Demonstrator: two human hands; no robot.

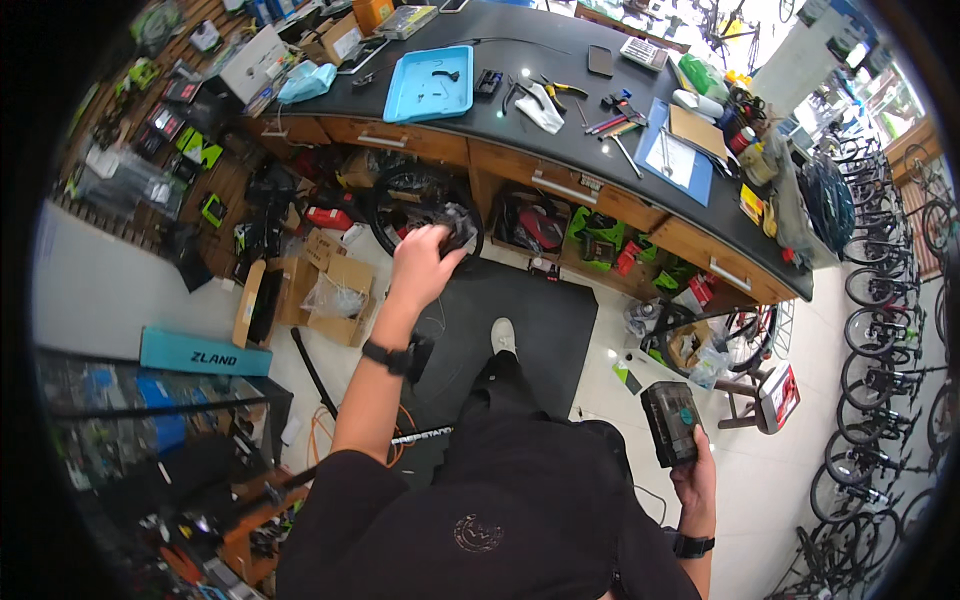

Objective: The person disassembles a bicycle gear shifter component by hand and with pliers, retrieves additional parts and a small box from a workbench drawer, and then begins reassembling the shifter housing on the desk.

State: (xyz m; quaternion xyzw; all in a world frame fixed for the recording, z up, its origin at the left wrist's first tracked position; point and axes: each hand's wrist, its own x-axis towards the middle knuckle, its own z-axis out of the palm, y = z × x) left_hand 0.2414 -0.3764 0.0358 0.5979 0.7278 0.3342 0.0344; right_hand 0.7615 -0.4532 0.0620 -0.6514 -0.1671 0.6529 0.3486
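My left hand (425, 262) reaches forward, its fingers closed at a dark, crumpled-looking thing (460, 224) whose kind I cannot make out. Behind it, below the workbench, is a black wheel-like ring (378, 222). Low on the right, my right hand (695, 472) grips a dark, boxy plastic case (670, 425) with a teal mark on one face. The thumb lies along the case's side; the other fingers are mostly hidden. The case is held up above the pale floor.
The dark workbench (540, 55) carries a blue tray (430, 85), pliers (562, 90) and a blue clipboard (675, 160). An open cardboard box (345, 290) stands at left. At right are a small stool (765, 398) and a row of bicycles (870, 330). A black mat (540, 330) lies underfoot.
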